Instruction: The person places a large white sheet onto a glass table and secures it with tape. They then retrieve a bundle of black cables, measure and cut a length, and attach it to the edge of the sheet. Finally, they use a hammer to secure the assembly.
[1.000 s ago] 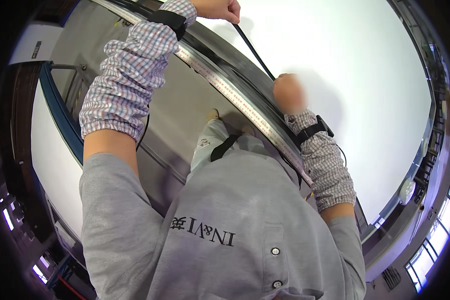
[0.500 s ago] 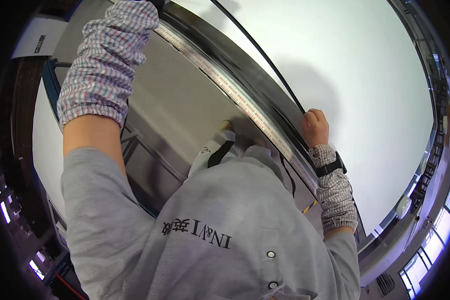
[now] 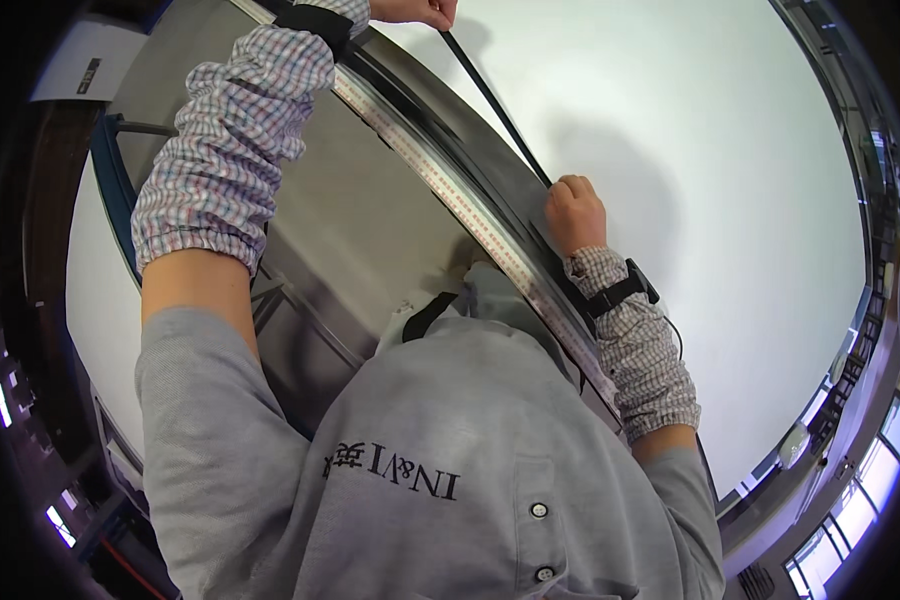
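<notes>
The left hand (image 3: 407, 10), partly cut off by the upper edge of the view, is pinching a thin black strip (image 3: 495, 103) between narrow fingertips. The right hand (image 3: 577, 215) is curling its fingers closed over the strip farther down, near the dark border (image 3: 495, 170) of the white counter (image 3: 740, 220). Between the two hands the strip is running straight and slanting, with the white top behind it. A pale band with red markings (image 3: 470, 210) is lining the outer side of that border.

As for progress, the work seems to be partway: both hands are gripping the strip, and the stretch between them is not appearing to lie along the border. Whether any length beyond the hands is already in place, I cannot tell.
</notes>
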Tool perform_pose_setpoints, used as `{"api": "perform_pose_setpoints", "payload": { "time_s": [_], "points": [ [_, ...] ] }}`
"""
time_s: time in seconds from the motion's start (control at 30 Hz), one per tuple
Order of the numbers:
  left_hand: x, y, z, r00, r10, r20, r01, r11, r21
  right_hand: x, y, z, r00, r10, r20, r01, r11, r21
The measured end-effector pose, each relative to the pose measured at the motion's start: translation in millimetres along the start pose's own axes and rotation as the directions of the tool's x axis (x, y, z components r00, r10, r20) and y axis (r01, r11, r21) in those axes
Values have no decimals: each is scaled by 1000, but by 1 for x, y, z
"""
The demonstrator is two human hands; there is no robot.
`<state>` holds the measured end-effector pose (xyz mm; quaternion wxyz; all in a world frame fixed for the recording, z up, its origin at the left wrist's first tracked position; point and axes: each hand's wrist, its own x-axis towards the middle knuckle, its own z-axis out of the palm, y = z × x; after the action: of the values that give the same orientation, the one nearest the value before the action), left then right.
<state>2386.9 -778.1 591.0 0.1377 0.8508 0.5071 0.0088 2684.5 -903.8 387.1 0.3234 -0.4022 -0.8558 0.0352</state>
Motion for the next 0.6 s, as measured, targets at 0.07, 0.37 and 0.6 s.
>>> {"api": "perform_pose_setpoints", "payload": {
  "time_s": [0.07,0.37,0.6],
  "points": [
    [-6,6,-6,999,46,-9,-45,999,23,13,-9,-10,1000,-16,13,16,1000,4],
    [-19,-17,-37,996,80,-27,-80,996,29,38,-30,-24,1000,-12,17,12,1000,1],
    [-74,-121,-97,987,-22,-158,42,991,126,9,-62,-25,992,70,104,-65,997,-49]
  ]
}}
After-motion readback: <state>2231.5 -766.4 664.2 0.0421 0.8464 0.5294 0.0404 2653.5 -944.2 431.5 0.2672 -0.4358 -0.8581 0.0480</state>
